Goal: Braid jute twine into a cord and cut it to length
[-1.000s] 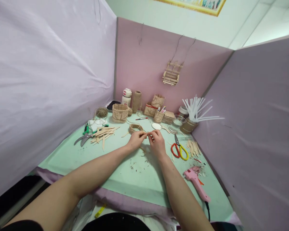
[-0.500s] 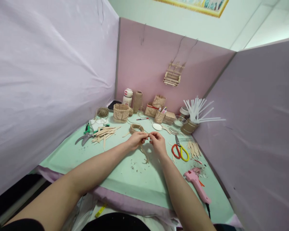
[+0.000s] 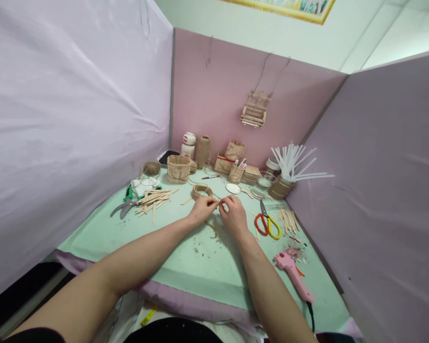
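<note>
the left hand (image 3: pixel 202 210) and the right hand (image 3: pixel 235 217) met fingertip to fingertip above the middle of the green tabletop (image 3: pixel 182 257), working at a thin length of twine (image 3: pixel 213 229). the left thumb and forefinger were pressed together on it, with no gap showing. the right thumb and forefinger were bent into a ring, their tips brought together on the twine close beside the left ones; exactly how the strand lay between them was too small to make out.

half a second earlier the right fingers had been straighter and bunched; now they had rounded, and a clear opening showed inside their curl. the loose tail of twine, which had hung down long below the left hand, looked shorter and reached less far toward the table's near edge. the left hand had hardly changed its pose.

a strand ran at the fingertips from the side of the coil (image 3: pixel 196 194), which lay flat just beyond the left hand, where it had lain before. to the right of the hands, the scissors (image 3: pixel 268 226) and the pink glue gun (image 3: pixel 294 275) had stayed put, as had the pile of wooden strips (image 3: pixel 153 201) on the left.
</note>
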{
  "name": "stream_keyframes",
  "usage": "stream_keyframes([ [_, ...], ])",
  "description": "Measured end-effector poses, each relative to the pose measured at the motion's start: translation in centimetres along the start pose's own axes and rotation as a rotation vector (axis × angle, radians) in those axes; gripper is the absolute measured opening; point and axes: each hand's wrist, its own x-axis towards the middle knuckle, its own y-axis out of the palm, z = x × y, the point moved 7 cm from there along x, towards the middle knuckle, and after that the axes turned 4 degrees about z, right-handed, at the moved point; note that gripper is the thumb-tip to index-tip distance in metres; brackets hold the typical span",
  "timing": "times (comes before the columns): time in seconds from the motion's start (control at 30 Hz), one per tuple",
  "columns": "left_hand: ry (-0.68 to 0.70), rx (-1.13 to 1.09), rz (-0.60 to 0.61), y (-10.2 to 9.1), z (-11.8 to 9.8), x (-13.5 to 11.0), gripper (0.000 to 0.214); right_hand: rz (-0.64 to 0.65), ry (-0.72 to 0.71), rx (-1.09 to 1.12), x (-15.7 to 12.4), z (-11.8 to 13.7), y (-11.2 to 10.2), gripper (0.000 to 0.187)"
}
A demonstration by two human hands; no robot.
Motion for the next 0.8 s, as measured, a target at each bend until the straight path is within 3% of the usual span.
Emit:
stream_keyframes([
  [0.2, -0.054, -0.210, 0.038, 0.2, 0.4, 0.3, 0.023, -0.060, 0.106, 0.263, 0.1, -0.7, -0.1, 0.014],
  [0.37, -0.153, -0.309, 0.045, 0.3, 0.5, 0.0, 0.023, -0.082, 0.342, 0.593, -0.1, -2.6, 1.0, 0.018],
  [0.57, -0.139, -0.293, 0.053, 0.4, 0.2, -0.1, 0.021, -0.020, 0.652, 1.008, -1.0, -4.1, 3.6, 0.026],
  [0.8, -0.055, -0.169, 0.011, 0.3, 0.2, 0.2, 0.022, -0.006, 0.765, 1.263, -1.3, -4.1, 4.7, 0.026],
])
